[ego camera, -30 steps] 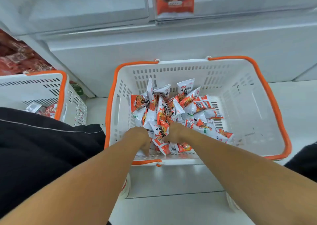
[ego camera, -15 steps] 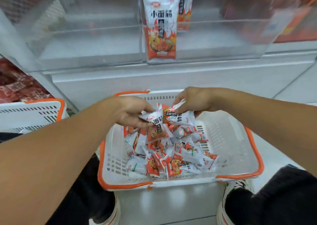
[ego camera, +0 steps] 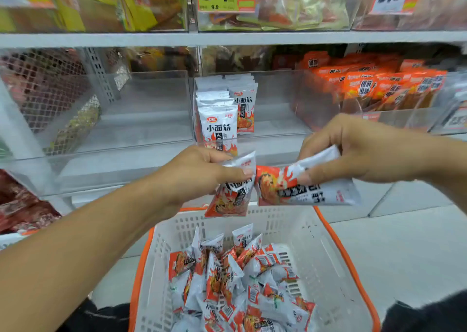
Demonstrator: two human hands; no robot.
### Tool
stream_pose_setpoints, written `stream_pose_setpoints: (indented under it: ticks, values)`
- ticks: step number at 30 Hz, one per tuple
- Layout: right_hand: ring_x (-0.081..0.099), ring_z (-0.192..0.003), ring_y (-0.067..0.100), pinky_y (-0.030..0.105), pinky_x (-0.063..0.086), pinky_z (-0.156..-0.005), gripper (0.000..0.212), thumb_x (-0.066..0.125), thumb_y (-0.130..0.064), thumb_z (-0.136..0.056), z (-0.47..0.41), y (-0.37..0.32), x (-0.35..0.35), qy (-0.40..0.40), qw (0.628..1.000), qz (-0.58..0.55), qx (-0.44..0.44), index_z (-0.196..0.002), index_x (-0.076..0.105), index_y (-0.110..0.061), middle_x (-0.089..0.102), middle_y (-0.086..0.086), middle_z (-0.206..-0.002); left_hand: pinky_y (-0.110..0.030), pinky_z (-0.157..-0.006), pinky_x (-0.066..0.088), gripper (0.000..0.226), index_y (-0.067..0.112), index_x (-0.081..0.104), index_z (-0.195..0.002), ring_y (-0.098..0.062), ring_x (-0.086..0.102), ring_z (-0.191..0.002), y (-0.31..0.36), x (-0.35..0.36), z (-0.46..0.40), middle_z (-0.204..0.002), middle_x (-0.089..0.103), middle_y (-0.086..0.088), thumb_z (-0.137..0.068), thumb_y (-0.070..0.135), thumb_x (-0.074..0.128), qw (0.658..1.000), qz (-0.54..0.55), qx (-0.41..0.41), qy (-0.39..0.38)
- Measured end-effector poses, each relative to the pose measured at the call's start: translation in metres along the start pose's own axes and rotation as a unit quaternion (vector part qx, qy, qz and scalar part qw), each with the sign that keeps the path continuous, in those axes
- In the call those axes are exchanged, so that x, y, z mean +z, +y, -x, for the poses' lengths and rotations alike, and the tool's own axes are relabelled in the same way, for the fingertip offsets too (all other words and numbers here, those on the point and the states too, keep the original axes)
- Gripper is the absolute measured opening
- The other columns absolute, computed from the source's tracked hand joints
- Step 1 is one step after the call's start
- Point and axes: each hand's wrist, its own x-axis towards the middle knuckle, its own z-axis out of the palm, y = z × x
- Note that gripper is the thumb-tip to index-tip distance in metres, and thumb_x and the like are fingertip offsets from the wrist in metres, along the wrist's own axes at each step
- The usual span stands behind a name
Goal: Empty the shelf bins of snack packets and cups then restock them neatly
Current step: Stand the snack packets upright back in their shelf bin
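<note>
I've lifted both hands out of the basket (ego camera: 336, 263) since a second ago, so restocking is under way. My left hand (ego camera: 199, 177) pinches one snack packet (ego camera: 231, 195) upright; my right hand (ego camera: 364, 152) pinches another packet (ego camera: 303, 187) lying sideways, their edges nearly touching, held in front of the clear shelf bin (ego camera: 278, 119) (a few packets (ego camera: 219, 124) already stand there). White foil, orange flames, slightly crumpled.

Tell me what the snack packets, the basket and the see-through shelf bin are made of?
Snack packets: probably thin glossy plastic film; they crinkle and shine. Basket: looks like hard matte white plastic, moulded with slots, with an orange rim. Shelf bin: clear rigid plastic, likely acrylic; you can see through its walls.
</note>
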Motion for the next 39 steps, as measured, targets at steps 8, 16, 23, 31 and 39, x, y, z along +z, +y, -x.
stream_pose_setpoints:
  ticks: [8, 16, 23, 31, 39]
  values:
    - [0.063, -0.07, 0.006, 0.021, 0.047, -0.06, 0.015, 0.086, -0.032, -0.073, 0.001, -0.007, 0.001, -0.006, 0.979, 0.206, -0.006, -0.083, 0.075, -0.035, 0.069, -0.016, -0.073, -0.025, -0.056, 0.057, 0.027, 0.011, 0.071, -0.106, -0.015, 0.074, -0.072, 0.005, 0.01, -0.018, -0.085, 0.077, -0.004, -0.081, 0.018, 0.079, 0.998, 0.059, -0.024, 0.01]
    - [0.067, -0.071, 0.02, 0.041, 0.057, -0.065, 0.074, 0.096, -0.027, -0.053, -0.028, -0.004, 0.03, 0.137, 0.989, 0.039, -0.043, -0.119, 0.063, -0.034, 0.067, -0.01, -0.099, -0.025, -0.059, 0.052, 0.038, 0.021, 0.07, -0.108, -0.015, 0.066, -0.064, 0.005, 0.032, -0.021, -0.093, 0.076, -0.005, -0.087, 0.051, 0.064, 0.981, 0.179, -0.067, -0.035]
    - [0.057, -0.056, 0.005, 0.013, 0.045, -0.05, 0.059, 0.095, -0.028, -0.057, -0.033, 0.005, 0.027, 0.099, 0.992, 0.068, 0.044, -0.112, 0.072, -0.022, 0.069, -0.016, -0.079, -0.033, -0.084, 0.052, 0.062, 0.021, 0.066, -0.124, -0.019, 0.067, -0.092, 0.002, 0.03, -0.017, -0.111, 0.073, -0.005, -0.071, 0.05, 0.082, 0.98, 0.113, 0.014, -0.164]
    - [0.062, -0.057, 0.019, 0.025, 0.05, -0.052, 0.039, 0.092, -0.026, -0.056, -0.033, 0.015, 0.022, 0.123, 0.99, -0.048, 0.052, -0.088, 0.074, -0.013, 0.073, 0.008, -0.071, -0.045, -0.097, 0.053, 0.087, 0.023, 0.061, -0.122, -0.021, 0.068, -0.108, -0.011, 0.033, -0.018, -0.114, 0.073, -0.001, -0.046, 0.04, 0.099, 0.986, -0.013, -0.005, -0.164]
    - [0.07, -0.094, 0.038, 0.053, 0.056, -0.088, 0.043, 0.081, -0.034, -0.069, -0.03, 0.023, 0.013, 0.019, 0.994, -0.103, 0.035, -0.107, 0.073, -0.014, 0.076, 0.013, -0.099, -0.02, -0.06, 0.052, 0.022, 0.017, 0.071, -0.08, -0.01, 0.07, -0.067, 0.002, 0.033, -0.008, -0.074, 0.075, 0.002, -0.069, 0.022, 0.089, 0.99, -0.048, 0.045, -0.126]
